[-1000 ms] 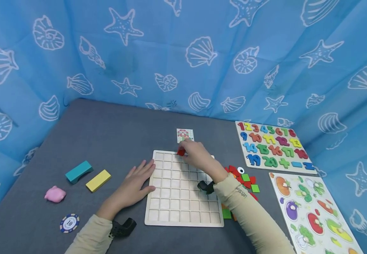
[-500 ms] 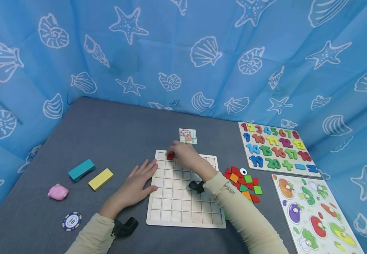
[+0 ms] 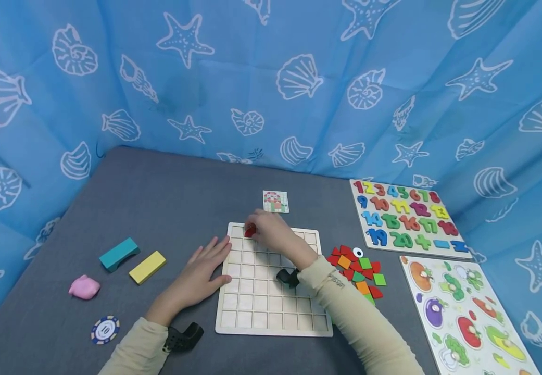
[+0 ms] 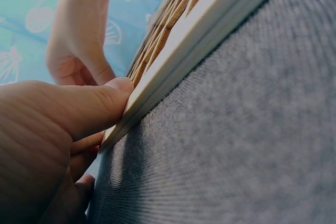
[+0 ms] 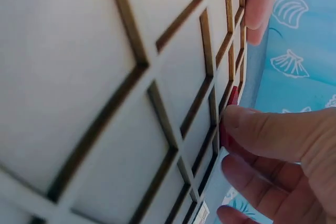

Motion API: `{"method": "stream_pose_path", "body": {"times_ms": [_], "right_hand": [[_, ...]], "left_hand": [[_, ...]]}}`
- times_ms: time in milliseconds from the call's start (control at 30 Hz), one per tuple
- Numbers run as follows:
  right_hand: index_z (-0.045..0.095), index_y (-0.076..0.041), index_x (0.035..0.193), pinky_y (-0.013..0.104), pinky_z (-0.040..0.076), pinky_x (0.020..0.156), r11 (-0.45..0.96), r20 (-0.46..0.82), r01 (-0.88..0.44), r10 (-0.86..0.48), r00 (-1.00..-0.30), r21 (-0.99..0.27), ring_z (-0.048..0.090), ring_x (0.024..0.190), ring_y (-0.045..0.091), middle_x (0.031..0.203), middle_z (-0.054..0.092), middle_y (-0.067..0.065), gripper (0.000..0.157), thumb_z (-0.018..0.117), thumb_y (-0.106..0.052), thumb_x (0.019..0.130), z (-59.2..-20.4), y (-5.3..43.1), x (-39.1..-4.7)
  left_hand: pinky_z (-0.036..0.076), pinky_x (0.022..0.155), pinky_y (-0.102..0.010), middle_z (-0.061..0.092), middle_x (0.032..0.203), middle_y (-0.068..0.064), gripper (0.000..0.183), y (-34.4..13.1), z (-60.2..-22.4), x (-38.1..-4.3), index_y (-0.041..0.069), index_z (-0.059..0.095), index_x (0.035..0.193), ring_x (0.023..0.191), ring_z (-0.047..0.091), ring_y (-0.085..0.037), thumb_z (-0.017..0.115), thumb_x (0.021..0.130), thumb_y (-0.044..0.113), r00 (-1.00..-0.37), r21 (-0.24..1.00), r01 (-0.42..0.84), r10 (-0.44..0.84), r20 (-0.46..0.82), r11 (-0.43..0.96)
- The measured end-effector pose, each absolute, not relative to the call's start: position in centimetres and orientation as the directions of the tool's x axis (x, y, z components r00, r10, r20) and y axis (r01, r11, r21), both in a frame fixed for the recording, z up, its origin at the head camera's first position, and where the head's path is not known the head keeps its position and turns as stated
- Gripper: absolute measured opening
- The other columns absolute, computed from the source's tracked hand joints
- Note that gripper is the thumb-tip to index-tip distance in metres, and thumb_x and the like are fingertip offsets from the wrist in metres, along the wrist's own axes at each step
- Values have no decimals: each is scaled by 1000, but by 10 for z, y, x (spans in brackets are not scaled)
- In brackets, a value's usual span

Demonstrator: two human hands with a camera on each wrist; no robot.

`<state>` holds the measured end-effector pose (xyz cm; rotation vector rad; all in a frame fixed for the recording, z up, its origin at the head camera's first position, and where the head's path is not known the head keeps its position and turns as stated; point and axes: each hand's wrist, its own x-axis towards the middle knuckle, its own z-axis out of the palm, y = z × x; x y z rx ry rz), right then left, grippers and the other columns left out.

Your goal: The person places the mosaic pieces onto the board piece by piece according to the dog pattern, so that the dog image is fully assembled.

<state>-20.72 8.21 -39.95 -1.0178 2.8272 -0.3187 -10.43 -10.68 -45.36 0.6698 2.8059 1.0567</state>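
A wooden grid board [image 3: 267, 303] with square cells lies in front of me in the head view. My right hand [image 3: 273, 232] pinches a small red tile [image 3: 250, 231] at the board's far row, near its far left corner. In the right wrist view, thumb and fingers grip the red tile [image 5: 233, 97] right at the grid's ridges. My left hand [image 3: 198, 278] rests along the board's left edge with its fingers straight. The left thumb [image 4: 105, 103] touches the board's rim in the left wrist view.
Loose red, green and orange tiles [image 3: 357, 271] lie right of the board. A picture card [image 3: 275, 201] lies beyond it. Number [image 3: 406, 214] and vegetable puzzles [image 3: 463, 312] sit further right. Left are a teal block [image 3: 119, 254], yellow block [image 3: 147, 267], pink pig [image 3: 84, 287] and poker chip [image 3: 104, 329].
My right hand has moved left along the board's far row with the red tile, then stayed there. The left hand has kept its place on the board's edge.
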Motion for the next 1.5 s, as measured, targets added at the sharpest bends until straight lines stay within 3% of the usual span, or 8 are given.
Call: {"method": "stream_pose_path", "body": {"times_ms": [367, 567, 733, 867, 967, 1267, 1500], "right_hand": [[68, -17, 96, 27, 47, 70, 759, -31, -610, -632, -775, -226, 56, 82, 11, 92, 59, -2, 18, 62, -8, 82, -400, 93, -203], [65, -13, 106, 30, 48, 72, 797, 7, -531, -553, -833, -289, 59, 87, 15, 106, 59, 2, 25, 64, -9, 81, -386, 145, -201], [67, -10, 98, 31, 48, 67, 864, 1, -415, -432, -902, -286, 56, 76, 15, 94, 60, 3, 19, 66, -9, 79, -381, 214, -191], [68, -13, 85, 28, 46, 60, 933, -108, -291, -319, -942, -213, 51, 67, 12, 78, 56, -1, 9, 69, -17, 77, -386, 253, -174], [66, -13, 82, 27, 44, 57, 961, -169, -231, -256, -952, -151, 48, 62, 12, 73, 56, -3, 14, 71, -24, 75, -392, 269, -161], [66, -12, 88, 26, 42, 55, 975, -176, -211, -220, -960, -67, 46, 62, 13, 76, 52, -1, 24, 74, -27, 72, -394, 269, -150], [64, -11, 90, 27, 44, 55, 958, -77, -261, -272, -959, -120, 51, 64, 12, 80, 57, 0, 23, 72, -25, 73, -383, 248, -156]], "left_hand": [[6, 105, -53, 18, 147, -6, 69, -104, -457, -105, 8, 26, 140, 136, 10, -29, 60, 84, 29, -895, 643, 391, 434, 99, 659], [4, 105, -52, 17, 148, -4, 70, -107, -458, -106, 9, 25, 141, 136, 9, -28, 59, 84, 33, -900, 628, 383, 426, 89, 677], [4, 105, -52, 18, 148, -6, 71, -108, -459, -107, 7, 26, 140, 136, 10, -29, 60, 84, 32, -901, 617, 384, 423, 91, 686], [5, 105, -52, 18, 148, -6, 71, -107, -458, -107, 7, 26, 140, 136, 10, -30, 62, 83, 31, -902, 617, 384, 421, 92, 687], [4, 105, -52, 18, 148, -6, 72, -105, -458, -107, 7, 26, 140, 136, 10, -30, 62, 82, 30, -904, 621, 379, 417, 91, 687], [5, 105, -52, 19, 147, -6, 71, -107, -456, -104, 9, 27, 140, 136, 10, -30, 63, 82, 29, -909, 630, 366, 407, 86, 685], [6, 105, -52, 19, 148, -6, 71, -106, -456, -106, 9, 26, 140, 136, 10, -29, 62, 83, 30, -905, 619, 376, 417, 85, 690]]}}
